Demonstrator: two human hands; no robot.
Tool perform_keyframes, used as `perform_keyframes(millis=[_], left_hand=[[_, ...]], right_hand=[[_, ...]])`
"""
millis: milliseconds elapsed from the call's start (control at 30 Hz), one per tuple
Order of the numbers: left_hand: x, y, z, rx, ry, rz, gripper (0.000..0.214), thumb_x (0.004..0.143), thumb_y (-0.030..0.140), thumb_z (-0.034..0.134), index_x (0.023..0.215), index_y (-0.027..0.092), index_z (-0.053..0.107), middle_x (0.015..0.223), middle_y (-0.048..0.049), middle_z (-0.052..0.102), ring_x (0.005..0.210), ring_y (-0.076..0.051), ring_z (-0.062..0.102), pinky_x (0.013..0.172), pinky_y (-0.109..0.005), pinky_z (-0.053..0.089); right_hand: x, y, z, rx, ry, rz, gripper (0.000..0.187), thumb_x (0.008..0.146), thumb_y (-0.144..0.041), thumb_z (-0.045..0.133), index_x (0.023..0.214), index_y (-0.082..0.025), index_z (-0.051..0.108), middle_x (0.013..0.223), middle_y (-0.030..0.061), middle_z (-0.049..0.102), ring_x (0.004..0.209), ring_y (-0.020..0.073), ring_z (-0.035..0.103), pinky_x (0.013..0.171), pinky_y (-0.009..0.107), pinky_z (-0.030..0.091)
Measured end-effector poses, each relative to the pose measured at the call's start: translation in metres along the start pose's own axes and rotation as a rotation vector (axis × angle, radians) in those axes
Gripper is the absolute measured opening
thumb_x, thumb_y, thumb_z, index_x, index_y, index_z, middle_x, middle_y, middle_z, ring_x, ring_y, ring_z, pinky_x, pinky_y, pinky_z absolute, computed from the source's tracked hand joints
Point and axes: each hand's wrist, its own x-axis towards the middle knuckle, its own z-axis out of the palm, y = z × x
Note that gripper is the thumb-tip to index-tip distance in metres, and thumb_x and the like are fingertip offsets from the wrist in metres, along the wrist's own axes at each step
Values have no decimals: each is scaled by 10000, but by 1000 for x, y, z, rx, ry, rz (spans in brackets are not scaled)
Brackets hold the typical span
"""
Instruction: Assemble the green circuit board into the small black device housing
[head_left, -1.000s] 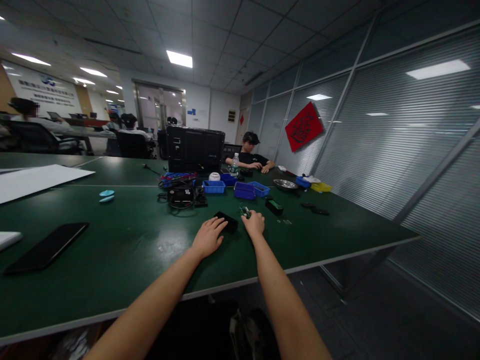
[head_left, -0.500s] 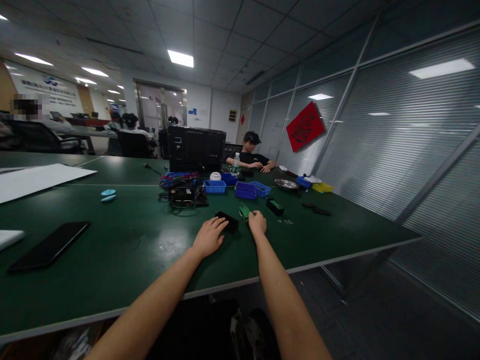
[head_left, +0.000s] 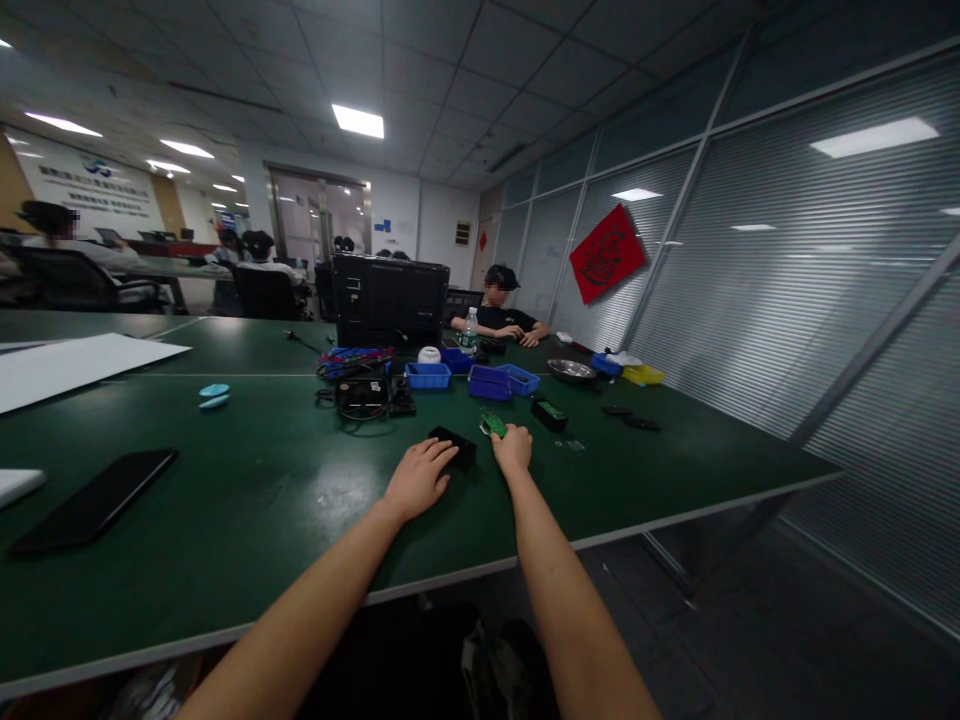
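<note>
My right hand [head_left: 513,451] pinches a green circuit board [head_left: 494,423] by its near end, and the board is tilted just above the table. A white edge shows along the board's left side. To the left, my left hand [head_left: 420,475] rests with stretched fingers against a small black open-looking case [head_left: 456,447]; the fingertips touch its left edge and the thumb stays apart from it. Another black case [head_left: 550,414] with a green board in it lies beyond my right hand. Small clear pieces [head_left: 574,445] lie just right of that hand.
Blue bins [head_left: 490,382], a black device with cables [head_left: 363,397] and a monitor [head_left: 390,303] stand farther back on the green table [head_left: 285,560]. A metal bowl [head_left: 571,371] is at the right, a black slab [head_left: 97,500] at the left. A person [head_left: 501,308] sits opposite.
My right hand has tilted and turned the circuit board, whose far end now points more to the left. My left hand stays at the black case.
</note>
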Motion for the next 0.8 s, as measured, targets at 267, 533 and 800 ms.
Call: perform_keyframes(millis=[267, 533, 800], left_hand=[[1, -7, -1, -41, 189, -146, 671, 684, 380, 612, 1289, 238, 359, 1298, -80, 418, 1192, -239, 371, 986, -393, 302], [2, -17, 14, -147, 23, -171, 718, 654, 223, 609, 1311, 233, 319, 1205, -69, 476, 1141, -215, 419, 975, -359, 329], [2, -14, 10, -76, 87, -241, 743, 642, 316, 637, 1307, 217, 320, 1186, -76, 440, 1081, -209, 439, 936, -326, 349]], right_hand=[[4, -1, 13, 286, -172, -241, 401, 654, -233, 593, 1047, -155, 604, 959, 81, 591, 878, 184, 551, 808, 274, 399], [-2, -6, 7, 277, -171, -265, 393, 646, -248, 600, 1020, -127, 612, 883, 80, 596, 784, 171, 553, 715, 255, 418], [1, -5, 7, 212, -144, -172, 381, 662, -236, 583, 1024, -120, 608, 886, 90, 604, 809, 181, 563, 722, 252, 414]])
